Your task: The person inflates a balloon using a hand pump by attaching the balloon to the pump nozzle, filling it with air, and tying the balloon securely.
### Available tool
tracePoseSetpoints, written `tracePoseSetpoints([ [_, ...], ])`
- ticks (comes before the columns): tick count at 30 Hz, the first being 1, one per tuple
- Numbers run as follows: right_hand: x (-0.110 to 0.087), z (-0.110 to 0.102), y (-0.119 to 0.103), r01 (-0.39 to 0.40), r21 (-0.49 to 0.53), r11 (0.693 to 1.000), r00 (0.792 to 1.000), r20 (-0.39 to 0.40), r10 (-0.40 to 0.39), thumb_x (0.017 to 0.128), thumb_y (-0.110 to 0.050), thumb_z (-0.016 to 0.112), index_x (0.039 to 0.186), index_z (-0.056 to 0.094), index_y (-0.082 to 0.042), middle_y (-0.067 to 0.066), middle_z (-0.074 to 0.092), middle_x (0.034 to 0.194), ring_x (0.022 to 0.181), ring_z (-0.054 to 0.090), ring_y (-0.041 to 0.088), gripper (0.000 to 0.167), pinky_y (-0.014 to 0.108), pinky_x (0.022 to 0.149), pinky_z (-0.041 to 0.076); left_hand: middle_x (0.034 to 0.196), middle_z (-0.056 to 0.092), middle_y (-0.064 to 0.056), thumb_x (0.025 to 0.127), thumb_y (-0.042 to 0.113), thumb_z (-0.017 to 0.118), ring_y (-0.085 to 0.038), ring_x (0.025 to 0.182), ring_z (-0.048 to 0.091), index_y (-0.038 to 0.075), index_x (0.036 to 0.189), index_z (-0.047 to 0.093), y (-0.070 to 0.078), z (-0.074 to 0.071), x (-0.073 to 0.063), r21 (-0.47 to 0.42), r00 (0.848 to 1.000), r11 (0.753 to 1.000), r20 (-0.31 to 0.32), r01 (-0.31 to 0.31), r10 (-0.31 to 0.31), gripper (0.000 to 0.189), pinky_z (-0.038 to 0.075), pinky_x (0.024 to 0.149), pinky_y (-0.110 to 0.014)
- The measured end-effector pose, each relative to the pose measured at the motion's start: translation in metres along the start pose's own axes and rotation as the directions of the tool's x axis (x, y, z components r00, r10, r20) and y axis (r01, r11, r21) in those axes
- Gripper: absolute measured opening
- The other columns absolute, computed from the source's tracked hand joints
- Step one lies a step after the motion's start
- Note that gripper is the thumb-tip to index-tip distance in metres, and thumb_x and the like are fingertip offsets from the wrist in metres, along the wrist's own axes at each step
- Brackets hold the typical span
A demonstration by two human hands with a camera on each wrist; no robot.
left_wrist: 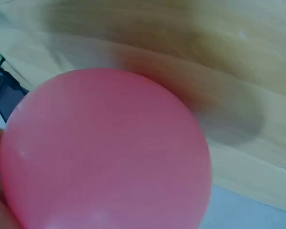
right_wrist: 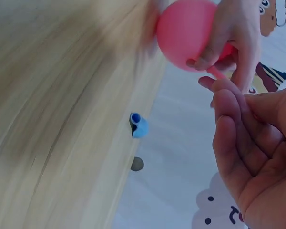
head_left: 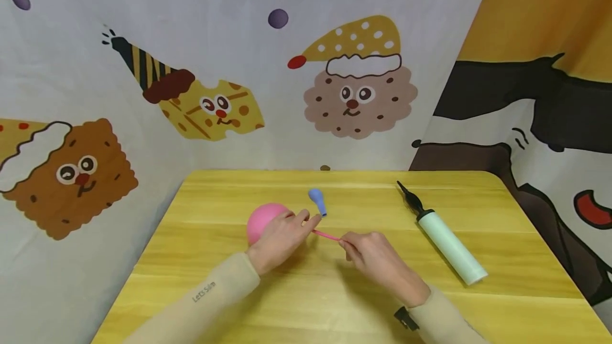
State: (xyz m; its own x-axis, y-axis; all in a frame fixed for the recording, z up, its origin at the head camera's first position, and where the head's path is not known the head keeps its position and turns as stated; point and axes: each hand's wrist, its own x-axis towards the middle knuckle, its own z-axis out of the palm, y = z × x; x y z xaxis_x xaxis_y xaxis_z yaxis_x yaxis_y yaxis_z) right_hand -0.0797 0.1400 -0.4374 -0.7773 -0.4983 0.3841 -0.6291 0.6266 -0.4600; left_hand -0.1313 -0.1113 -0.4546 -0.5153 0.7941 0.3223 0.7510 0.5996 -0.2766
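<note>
A round, inflated pink balloon (head_left: 258, 223) is held over the left half of the table, and it fills much of the left wrist view. My left hand (head_left: 282, 239) grips it near the base of its neck, fingers bent around that part. The neck (head_left: 326, 235) is drawn out into a thin pink strip toward the right. At the strip's far end, my right hand (head_left: 377, 259) pinches it between thumb and fingers. In the right wrist view the right fingers (right_wrist: 227, 107) are curled, hiding the neck's tip.
An uninflated blue balloon (head_left: 316, 198) lies just beyond the hands. On the right lies a pale green hand pump (head_left: 451, 248) with a black nozzle, angled across the wooden table (head_left: 306, 312). Behind the table hangs a cartoon-printed cloth (head_left: 287, 147).
</note>
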Motion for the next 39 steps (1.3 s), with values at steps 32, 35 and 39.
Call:
tracePoseSetpoints([
  [32,-0.001,-0.013,0.011,-0.098,0.176,0.979,0.992,0.099,0.082,0.103,-0.007,0.064,0.092,0.072,-0.013,-0.013,0.064,0.070,0.060,0.056,-0.004,0.015,0.020,0.052,0.051,0.093,0.073,0.006,0.109,0.030,0.054,-0.005,0.075,0.058,0.013,0.139,0.061,0.002,-0.010,0.019,-0.563,0.956,0.804,0.292,0.189,-0.020,0.035,0.048,0.098,-0.035],
  [35,-0.007,-0.021,0.015,-0.104,0.205,0.973,0.993,0.076,0.090,0.103,-0.007,0.064,0.090,0.071,-0.015,-0.014,0.065,0.070,0.061,0.059,-0.002,0.017,0.021,0.052,0.052,0.104,0.069,0.004,0.109,0.036,0.053,-0.008,0.075,0.058,0.016,0.137,0.061,0.001,-0.009,0.021,-0.412,0.982,0.906,0.188,0.095,-0.018,0.036,0.051,0.079,-0.027],
  [39,-0.015,-0.029,0.017,-0.111,0.208,0.972,0.993,0.056,0.102,0.103,-0.008,0.064,0.090,0.071,-0.017,-0.016,0.066,0.071,0.062,0.062,0.000,0.017,0.021,0.051,0.052,0.103,0.059,0.002,0.107,0.036,0.057,-0.008,0.063,0.048,0.020,0.132,0.063,-0.001,-0.005,0.022,-0.281,0.998,0.959,0.045,-0.021,0.035,0.031,0.041,0.059,-0.019],
])
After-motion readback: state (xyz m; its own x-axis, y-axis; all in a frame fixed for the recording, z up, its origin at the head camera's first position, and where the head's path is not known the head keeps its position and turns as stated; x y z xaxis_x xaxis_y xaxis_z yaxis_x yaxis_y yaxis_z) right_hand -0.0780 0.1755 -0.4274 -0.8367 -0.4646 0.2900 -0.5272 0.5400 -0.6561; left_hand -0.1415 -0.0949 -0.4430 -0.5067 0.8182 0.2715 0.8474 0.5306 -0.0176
